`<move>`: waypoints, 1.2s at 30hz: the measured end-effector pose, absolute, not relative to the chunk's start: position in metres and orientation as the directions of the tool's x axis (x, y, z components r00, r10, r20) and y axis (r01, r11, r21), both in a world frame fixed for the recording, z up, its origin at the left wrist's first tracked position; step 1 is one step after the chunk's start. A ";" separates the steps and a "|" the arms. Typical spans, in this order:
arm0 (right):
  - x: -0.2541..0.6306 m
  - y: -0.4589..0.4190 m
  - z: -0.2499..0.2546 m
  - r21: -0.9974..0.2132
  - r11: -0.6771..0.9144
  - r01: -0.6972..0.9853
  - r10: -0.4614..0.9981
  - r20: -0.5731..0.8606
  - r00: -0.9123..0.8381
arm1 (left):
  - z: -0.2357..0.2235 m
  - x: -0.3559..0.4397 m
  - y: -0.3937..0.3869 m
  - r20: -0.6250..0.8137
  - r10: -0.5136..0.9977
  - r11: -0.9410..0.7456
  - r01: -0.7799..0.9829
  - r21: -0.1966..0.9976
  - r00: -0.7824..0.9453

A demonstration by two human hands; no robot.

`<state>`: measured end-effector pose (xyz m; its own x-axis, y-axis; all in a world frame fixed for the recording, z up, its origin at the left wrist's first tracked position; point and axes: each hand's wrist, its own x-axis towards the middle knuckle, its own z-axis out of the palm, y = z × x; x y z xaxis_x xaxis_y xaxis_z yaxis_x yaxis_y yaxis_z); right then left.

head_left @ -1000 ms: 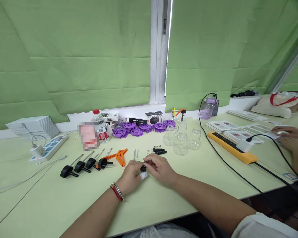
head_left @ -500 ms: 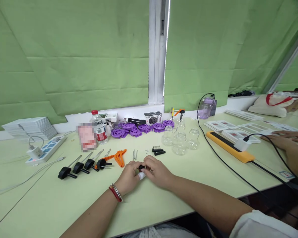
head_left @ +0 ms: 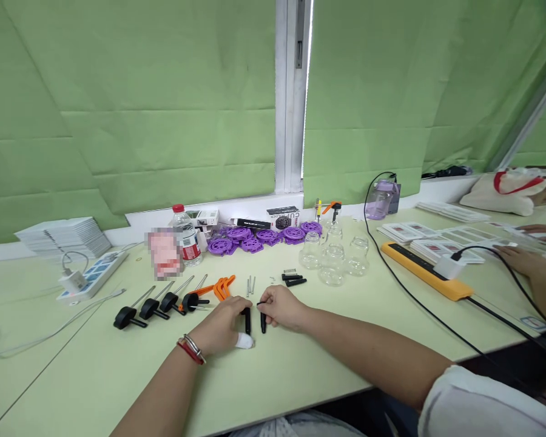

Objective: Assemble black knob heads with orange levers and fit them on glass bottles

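My left hand (head_left: 225, 325) curves around a short black tube (head_left: 248, 321), its fingers at the tube's upper end and its white-wrapped thumb near the lower end. My right hand (head_left: 284, 308) pinches a second black tube (head_left: 262, 321) by its top, a small gap away from the first. Both tubes point toward me, low over the tabletop. Thin metal pins (head_left: 251, 285) lie just beyond my hands. Beside them are a small spring (head_left: 290, 272) and more black tubes (head_left: 295, 281). Orange plastic pieces (head_left: 224, 287) lie past my left hand.
Black round parts with rods and handles (head_left: 126, 317) line up on the left. Purple discs (head_left: 266, 237), a water bottle (head_left: 190, 243) and clear jars (head_left: 332, 267) stand farther back. At right, a cable crosses near an orange power strip (head_left: 423, 272); another person's hands (head_left: 523, 261) rest beyond it.
My hands were together around a small black piece; now they are apart, each at its own black tube. My left hand has moved a little left and its thumb has spread downward.
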<state>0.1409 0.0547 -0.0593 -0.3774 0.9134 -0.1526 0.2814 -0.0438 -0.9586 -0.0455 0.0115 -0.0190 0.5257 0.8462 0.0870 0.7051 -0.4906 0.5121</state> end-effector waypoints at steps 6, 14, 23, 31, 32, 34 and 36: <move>0.124 0.053 -0.064 -0.922 0.096 0.374 0.902 -0.078 -0.424 | -0.021 -0.038 0.010 0.126 0.838 -0.519 0.704 0.484 0.531; 0.133 0.047 -0.057 -0.778 0.360 0.516 0.902 0.150 -0.404 | -0.021 -0.036 0.008 0.126 0.834 -0.537 0.739 0.407 0.537; 0.222 0.095 -0.037 -0.469 0.358 0.807 0.932 0.231 -0.279 | -0.017 -0.043 0.010 0.179 0.851 -0.512 0.700 0.498 0.494; 0.238 0.099 -0.050 -0.432 0.330 0.840 0.944 0.161 -0.288 | -0.016 -0.034 0.010 0.239 0.825 -0.552 0.639 0.536 0.512; 0.238 0.098 -0.051 -0.432 0.329 0.840 0.944 0.159 -0.288 | -0.018 -0.034 0.011 0.234 0.823 -0.554 0.637 0.537 0.518; 0.238 0.099 -0.051 -0.435 0.327 0.839 0.945 0.158 -0.287 | -0.023 -0.035 0.012 0.214 0.820 -0.553 0.640 0.533 0.530; 0.239 0.099 -0.052 -0.438 0.327 0.837 0.945 0.157 -0.288 | -0.026 -0.037 0.013 0.187 0.819 -0.551 0.650 0.523 0.543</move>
